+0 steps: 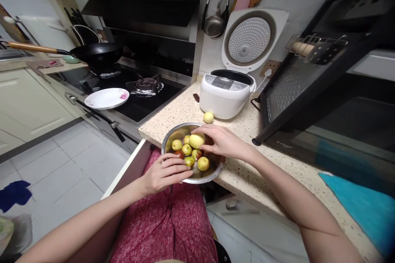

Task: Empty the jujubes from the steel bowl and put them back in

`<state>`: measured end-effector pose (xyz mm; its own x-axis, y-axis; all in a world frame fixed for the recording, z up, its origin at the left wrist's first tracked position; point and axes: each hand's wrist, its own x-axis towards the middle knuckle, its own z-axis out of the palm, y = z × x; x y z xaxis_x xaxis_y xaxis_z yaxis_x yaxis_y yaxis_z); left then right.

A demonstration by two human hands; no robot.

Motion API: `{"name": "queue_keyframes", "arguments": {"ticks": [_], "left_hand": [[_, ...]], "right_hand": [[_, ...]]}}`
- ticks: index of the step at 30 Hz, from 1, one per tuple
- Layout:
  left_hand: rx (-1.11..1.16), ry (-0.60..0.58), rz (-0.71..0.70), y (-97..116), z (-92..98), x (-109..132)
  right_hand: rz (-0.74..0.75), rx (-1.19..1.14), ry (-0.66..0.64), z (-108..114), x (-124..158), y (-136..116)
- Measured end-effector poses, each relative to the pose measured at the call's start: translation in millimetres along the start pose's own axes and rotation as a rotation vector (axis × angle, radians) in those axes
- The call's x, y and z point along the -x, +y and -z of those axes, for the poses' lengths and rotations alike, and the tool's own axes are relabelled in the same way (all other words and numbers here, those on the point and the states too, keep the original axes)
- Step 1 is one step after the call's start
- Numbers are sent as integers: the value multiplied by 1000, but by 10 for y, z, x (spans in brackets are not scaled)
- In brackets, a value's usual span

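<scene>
A steel bowl (217, 171) of yellow-green jujubes, a few with brown patches, sits at the counter's front edge. My right hand (220, 139) reaches over its right side, thumb and fingers pinching a pale yellow-green jujube (196, 140) above the others. Across the near left rim lies my left hand (166, 172), fingers stretched out over the fruit; its thumb is hidden. Under its fingertips is a greenish jujube (189, 161). Another jujube (208, 117) rests on the counter just beyond the bowl.
A white rice cooker (226, 98) stands behind the bowl, lid raised. To the right are a black oven (339, 127) and a teal cloth (361, 201). A floral plate (106, 98) and a black wok (97, 53) are on the stove. An open drawer (123, 172) juts out at left.
</scene>
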<state>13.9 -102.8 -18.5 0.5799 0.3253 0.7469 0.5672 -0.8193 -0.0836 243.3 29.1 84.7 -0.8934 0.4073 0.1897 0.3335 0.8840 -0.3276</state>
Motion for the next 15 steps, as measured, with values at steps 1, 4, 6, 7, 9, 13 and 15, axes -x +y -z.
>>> {"name": "queue_keyframes", "arguments": {"ticks": [1,4,6,7,9,13,15], "left_hand": [[-4,2,-3,-6,7,-1],[-21,10,4,-32,20,3],[-40,25,11,-53,22,15],[-49,29,16,-63,20,24],[-61,26,26,-78,17,42],[-58,10,31,-89,18,56],[-57,12,32,-89,24,51]], "right_hand": [[7,-28,-1,17,-4,22],[-6,-101,50,68,-21,122],[-63,-93,153,77,-37,236],[-102,-63,213,70,-44,307],[-174,40,302,31,-56,466],[-200,149,289,-109,-63,757],[-185,161,243,-182,-60,855]]}}
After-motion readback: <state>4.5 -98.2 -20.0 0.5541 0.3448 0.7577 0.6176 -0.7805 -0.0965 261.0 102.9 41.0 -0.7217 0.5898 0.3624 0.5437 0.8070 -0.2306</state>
